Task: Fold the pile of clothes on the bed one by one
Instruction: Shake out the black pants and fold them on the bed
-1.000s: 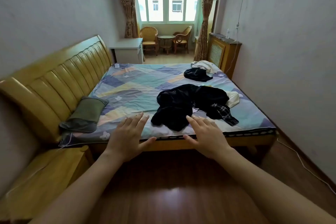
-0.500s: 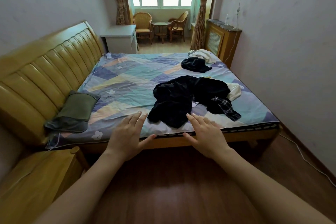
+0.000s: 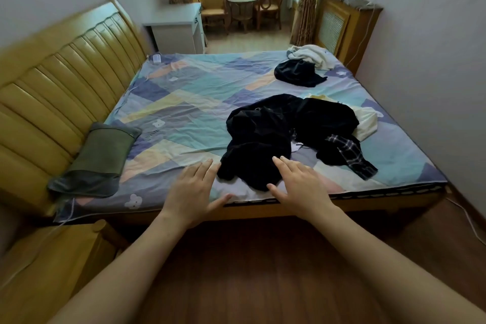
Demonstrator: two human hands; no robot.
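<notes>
1. Head view, looking down over a bed (image 3: 184, 102) with a patchwork sheet; wooden headboard (image 3: 65, 73) along the left edge, green pillow (image 3: 100, 158) near the near-left corner.
2. Pile of clothes (image 3: 284, 137) heaped close to the near edge, right of centre: mostly black fabric, a checked piece (image 3: 347, 152) trailing toward the near-right corner, a cream piece (image 3: 366, 123) tucked against its right side.
3. Second small heap, dark garment (image 3: 297, 73) touching a white garment (image 3: 313, 55), at the far-right corner, well apart from the main pile.
4. Left hand (image 3: 194, 189) reaching over the near edge, just left of the pile, fingers straight and slightly spread, thumb out, holding nothing.
5. Right hand (image 3: 297, 187) reaching in at the pile's near fringe, fingers straight and loosely spread; fingertips over black cloth, contact likely but not certain. Nothing gripped.
6. Judged stage: nothing folded yet, first garment about to be picked.
7. Risks: black pieces tangled and hard to tell apart, so a grab likely to lift several at once; dragging toward the near edge could pull cloth off onto the wooden floor (image 3: 249, 271); the checked piece, near the corner, most likely to slip over.
</notes>
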